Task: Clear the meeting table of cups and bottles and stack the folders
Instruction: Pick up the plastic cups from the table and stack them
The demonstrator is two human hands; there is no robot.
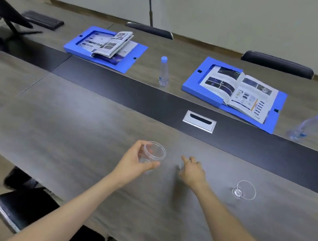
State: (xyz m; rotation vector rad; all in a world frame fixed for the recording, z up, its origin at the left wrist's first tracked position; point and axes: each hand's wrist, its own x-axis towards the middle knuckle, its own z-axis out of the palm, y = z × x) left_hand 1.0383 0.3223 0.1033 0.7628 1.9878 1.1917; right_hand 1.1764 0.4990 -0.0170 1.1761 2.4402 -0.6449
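Note:
My left hand (136, 162) grips a clear plastic cup (155, 152) just above the near side of the grey meeting table (69, 127). My right hand (192, 171) hovers low beside it with fingers spread; a faint clear shape (180, 167) shows at its fingertips, too hidden to identify. Another clear cup (244, 190) lies tilted on the table to the right. Two water bottles with blue caps stand on the far side, one central (164, 71) and one at the right (307, 127). Two open blue folders, left (71, 47) and right (193, 84), each hold an open booklet.
A metal cable hatch (199, 121) sits in the table's dark middle strip. Black chairs stand behind the far edge (277, 64) and at the near left (21, 209). A keyboard (42, 19) and a dark stand (2, 10) occupy the far left.

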